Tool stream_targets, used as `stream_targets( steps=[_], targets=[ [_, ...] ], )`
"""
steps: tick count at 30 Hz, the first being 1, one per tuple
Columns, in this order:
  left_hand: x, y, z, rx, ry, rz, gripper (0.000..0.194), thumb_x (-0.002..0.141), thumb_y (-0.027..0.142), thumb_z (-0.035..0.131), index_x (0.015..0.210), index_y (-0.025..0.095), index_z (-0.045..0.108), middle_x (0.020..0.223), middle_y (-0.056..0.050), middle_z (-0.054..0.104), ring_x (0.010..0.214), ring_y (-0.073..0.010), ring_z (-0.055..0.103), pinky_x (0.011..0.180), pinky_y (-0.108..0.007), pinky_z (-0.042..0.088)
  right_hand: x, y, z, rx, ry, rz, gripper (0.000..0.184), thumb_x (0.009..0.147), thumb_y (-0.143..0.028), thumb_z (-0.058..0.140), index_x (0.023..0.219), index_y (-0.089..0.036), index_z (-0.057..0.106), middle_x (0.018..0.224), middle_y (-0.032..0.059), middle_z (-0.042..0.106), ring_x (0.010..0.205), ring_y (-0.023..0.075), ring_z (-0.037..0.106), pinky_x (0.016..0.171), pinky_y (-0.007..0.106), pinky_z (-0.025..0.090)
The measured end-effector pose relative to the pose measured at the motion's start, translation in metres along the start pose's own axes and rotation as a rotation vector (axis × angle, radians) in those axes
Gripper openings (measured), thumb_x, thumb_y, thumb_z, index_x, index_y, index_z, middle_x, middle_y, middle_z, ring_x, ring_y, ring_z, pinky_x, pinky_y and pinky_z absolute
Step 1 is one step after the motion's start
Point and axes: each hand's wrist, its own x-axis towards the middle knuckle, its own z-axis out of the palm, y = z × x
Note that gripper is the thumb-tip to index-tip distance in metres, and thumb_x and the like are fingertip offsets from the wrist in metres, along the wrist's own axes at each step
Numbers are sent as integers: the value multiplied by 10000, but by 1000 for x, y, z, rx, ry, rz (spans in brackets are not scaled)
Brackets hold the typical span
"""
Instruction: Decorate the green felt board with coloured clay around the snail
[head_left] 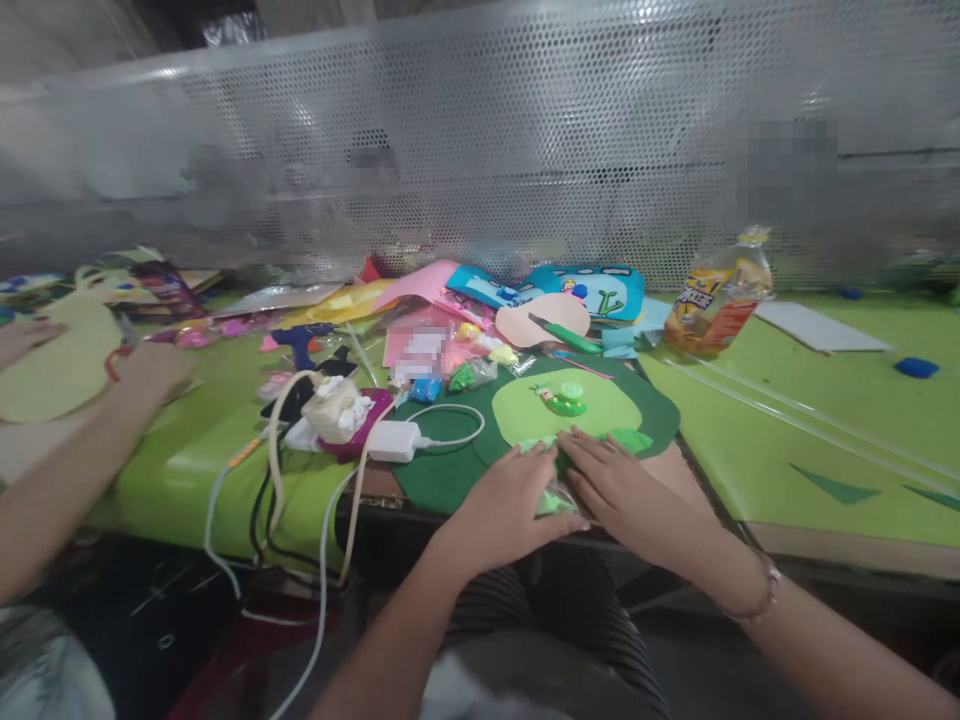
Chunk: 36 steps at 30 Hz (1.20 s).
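My left hand (504, 507) and my right hand (626, 492) rest side by side at the front table edge, fingers stretched out. Bright green soft material (556, 501), partly in clear plastic, shows between and beneath them; my palms hide much of it. Both hands lie over the near part of a dark green cutout (660, 405) bearing a light green rounded shape (517, 400). Just beyond my fingertips, a small green modelled figure (568, 398) sits on that lighter shape.
To the left are a power strip with a white adapter (394, 441), cables and a blue glue gun (295, 345). A green-handled craft knife (571, 337) lies behind, near a plastic bottle (718, 305). Another person's arm (90, 455) reaches in at left. A perforated metal panel (480, 150) stands behind.
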Motion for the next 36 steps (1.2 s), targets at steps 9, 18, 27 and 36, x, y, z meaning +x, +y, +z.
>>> stream_targets(
  steps=[9,18,27,36],
  targets=[
    [-2,-2,0,-15,-22,-22,700,854,570,481,1376,121,359,1432,-158,410,1347,-246,349,1125,-403,242,-1,5,8,-29,-22,100,443,895,-98,329,1303,-74,499,1381,151,479,1311,287,392,1005,512,401],
    [-2,-1,-1,-34,-41,-41,722,865,576,451,1401,107,336,1434,-141,414,1366,-244,312,1150,-413,176,-5,11,8,-125,-48,139,484,855,-72,359,1326,-53,466,1374,151,484,1298,273,415,980,474,434],
    [-3,-1,-3,-36,-59,-53,728,855,571,473,1419,138,319,1462,-122,374,1387,-258,263,1147,-426,187,-8,20,13,-229,-3,186,442,885,-115,338,1287,-28,499,1316,160,542,1221,271,505,925,450,476],
    [-3,-3,-1,-25,-46,-13,711,865,586,447,1406,139,328,1460,-128,374,1381,-242,282,1146,-412,173,-14,22,18,-143,37,358,438,939,-187,285,1289,-44,506,1411,160,435,1334,313,350,978,488,423]
  ],
)
